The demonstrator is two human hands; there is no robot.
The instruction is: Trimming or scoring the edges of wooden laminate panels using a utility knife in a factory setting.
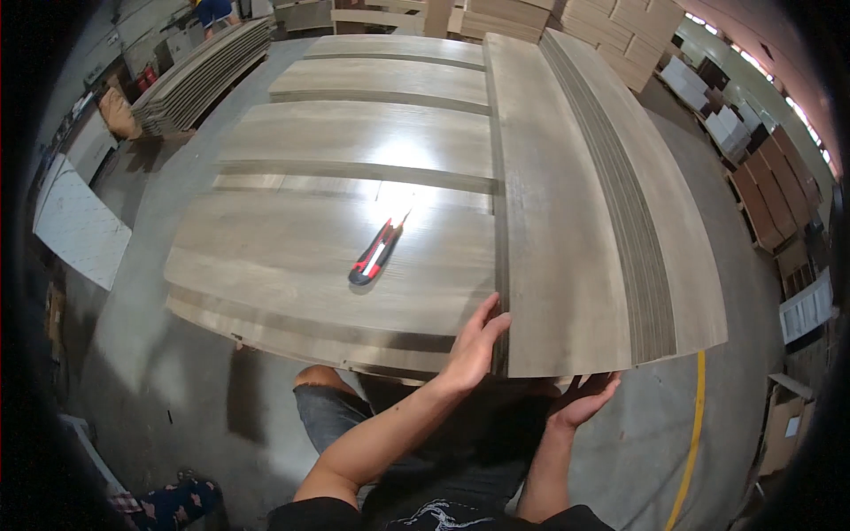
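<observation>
A long wood-look panel lies lengthwise away from me, over the right part of a layered stack. My left hand is at its left edge near the front corner, fingers stretched out and thumb apart. Below the panel's near edge, my right hand is turned palm up, with its fingers bent against that edge and partly hidden. To the left, a red and black utility knife rests on a wide wood-look board, its tip pointing away from me. Light glares off the surface beyond the knife.
More boards lie crosswise in steps behind the knife. Right of the long panel stands a row of narrow strips, then another board. A leaning board stack is far left; cardboard is piled behind. A yellow line marks the floor.
</observation>
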